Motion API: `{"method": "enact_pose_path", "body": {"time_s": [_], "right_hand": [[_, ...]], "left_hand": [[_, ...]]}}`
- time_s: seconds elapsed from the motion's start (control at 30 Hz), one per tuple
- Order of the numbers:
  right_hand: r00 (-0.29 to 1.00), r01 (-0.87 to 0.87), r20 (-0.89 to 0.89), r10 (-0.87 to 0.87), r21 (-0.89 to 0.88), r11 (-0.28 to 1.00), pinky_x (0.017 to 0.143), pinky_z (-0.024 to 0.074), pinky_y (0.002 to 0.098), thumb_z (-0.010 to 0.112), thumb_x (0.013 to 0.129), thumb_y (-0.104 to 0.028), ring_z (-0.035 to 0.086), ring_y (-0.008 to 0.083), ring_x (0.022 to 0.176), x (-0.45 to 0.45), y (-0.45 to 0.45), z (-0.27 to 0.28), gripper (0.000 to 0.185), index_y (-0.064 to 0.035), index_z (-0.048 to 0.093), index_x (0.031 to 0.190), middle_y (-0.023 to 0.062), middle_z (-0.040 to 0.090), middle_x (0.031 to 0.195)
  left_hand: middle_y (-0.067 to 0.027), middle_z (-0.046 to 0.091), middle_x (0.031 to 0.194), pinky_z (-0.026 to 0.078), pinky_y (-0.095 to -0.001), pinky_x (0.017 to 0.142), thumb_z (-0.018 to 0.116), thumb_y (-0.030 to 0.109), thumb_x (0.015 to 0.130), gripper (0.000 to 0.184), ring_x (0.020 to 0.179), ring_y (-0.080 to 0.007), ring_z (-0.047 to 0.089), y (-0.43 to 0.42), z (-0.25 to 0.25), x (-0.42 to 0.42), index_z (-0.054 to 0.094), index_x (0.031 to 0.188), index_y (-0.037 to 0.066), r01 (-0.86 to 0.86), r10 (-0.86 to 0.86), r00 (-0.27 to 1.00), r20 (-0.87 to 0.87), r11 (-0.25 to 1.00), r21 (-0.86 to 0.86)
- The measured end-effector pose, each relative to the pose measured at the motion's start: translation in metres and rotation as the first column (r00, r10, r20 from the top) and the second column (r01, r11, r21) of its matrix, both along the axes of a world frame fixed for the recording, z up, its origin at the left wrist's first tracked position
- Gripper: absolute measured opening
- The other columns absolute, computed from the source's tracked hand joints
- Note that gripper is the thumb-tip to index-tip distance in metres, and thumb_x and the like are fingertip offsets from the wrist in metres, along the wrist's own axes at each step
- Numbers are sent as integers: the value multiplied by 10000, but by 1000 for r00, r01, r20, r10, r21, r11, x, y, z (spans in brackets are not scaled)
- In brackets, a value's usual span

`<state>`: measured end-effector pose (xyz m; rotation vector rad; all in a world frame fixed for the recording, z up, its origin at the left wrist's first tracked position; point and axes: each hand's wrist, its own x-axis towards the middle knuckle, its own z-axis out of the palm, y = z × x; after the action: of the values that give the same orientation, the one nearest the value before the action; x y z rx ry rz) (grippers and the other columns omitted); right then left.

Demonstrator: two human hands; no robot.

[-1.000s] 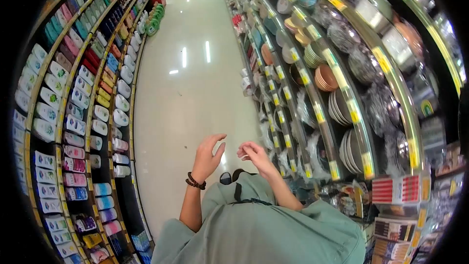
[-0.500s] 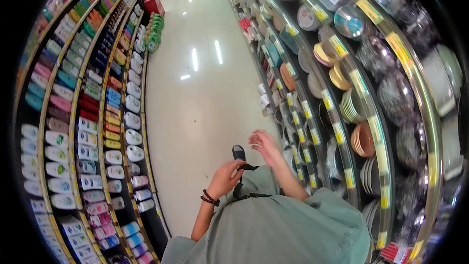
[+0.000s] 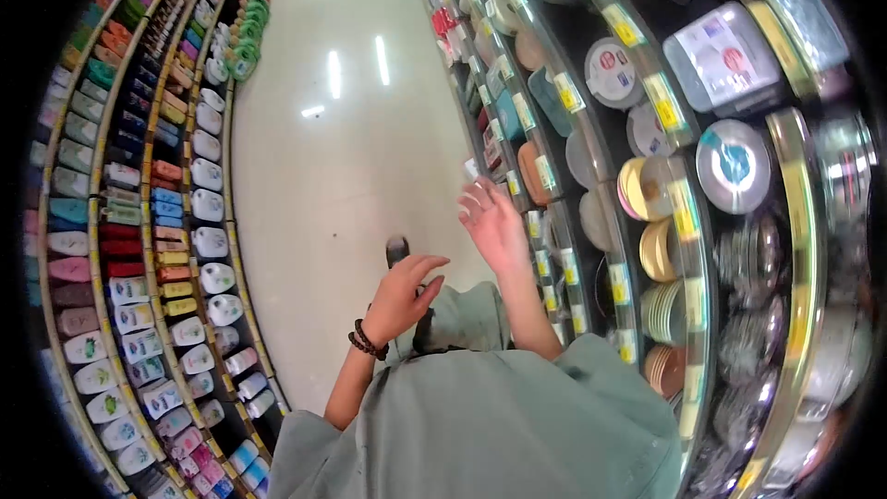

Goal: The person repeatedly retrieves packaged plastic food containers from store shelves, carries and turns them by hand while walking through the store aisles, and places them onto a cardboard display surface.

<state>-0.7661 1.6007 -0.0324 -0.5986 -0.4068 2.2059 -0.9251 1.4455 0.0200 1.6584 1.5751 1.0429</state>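
Pale floor (image 3: pixel 286 157) lies beside the stocked right-side shelf (image 3: pixel 570 92). Left hand (image 3: pixel 405 291): fingers curved, thumb apart. Right hand (image 3: pixel 497 231): fingers loosely spread, near an orange-brown item (image 3: pixel 533 172) on that shelf. Beaded bracelet (image 3: pixel 369 340) circles left wrist.

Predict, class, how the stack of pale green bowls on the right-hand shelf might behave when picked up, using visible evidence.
The stack of pale green bowls would probably feel stiff, since its rims keep even curves. It may come apart if gripped by one bowl alone, because several separate rims show, closely nested. Fragility is uncertain: the material cannot be told.
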Motion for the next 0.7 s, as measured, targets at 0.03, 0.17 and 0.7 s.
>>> {"method": "enact_pose_path", "body": {"time_s": [0.03, 0.17, 0.7], "right_hand": [[1000, 25, 5, -25, -11, 1000, 954, 438, 386, 475, 1027, -266, 561, 233, 1157, -1, 13, -6, 310, -118, 521, 1295, 91, 607, 1285], [988, 146, -53, -145, 17, 989, 978, 426, 406, 468, 1020, -262, 511, 255, 1261, -14, 82, 13, 388, -111, 488, 1377, 96, 510, 1448], [624, 754, 7, -782, 259, 604, 1190, 294, 529, 509, 1005, -136, 249, 305, 1478, -62, 362, 51, 653, -119, 168, 1562, 92, 209, 1621]], "left_hand": [[-138, 658, 1077, 514, -382, 844, 663, 48, 893, 287, 974, -318, 637, 13, -11, -2, 632, 1179, 48, 30, -27, 998, 49, 998, -60], [-141, 649, 1082, 511, -399, 843, 664, 47, 888, 298, 977, -338, 626, 89, -16, -29, 630, 1183, 59, 102, -98, 987, 129, 994, -25], [-103, 593, 1207, 480, -430, 940, 662, 80, 846, 350, 1129, -320, 558, 439, 28, -69, 594, 1189, 68, 380, -365, 925, -110, 866, 325]]}}
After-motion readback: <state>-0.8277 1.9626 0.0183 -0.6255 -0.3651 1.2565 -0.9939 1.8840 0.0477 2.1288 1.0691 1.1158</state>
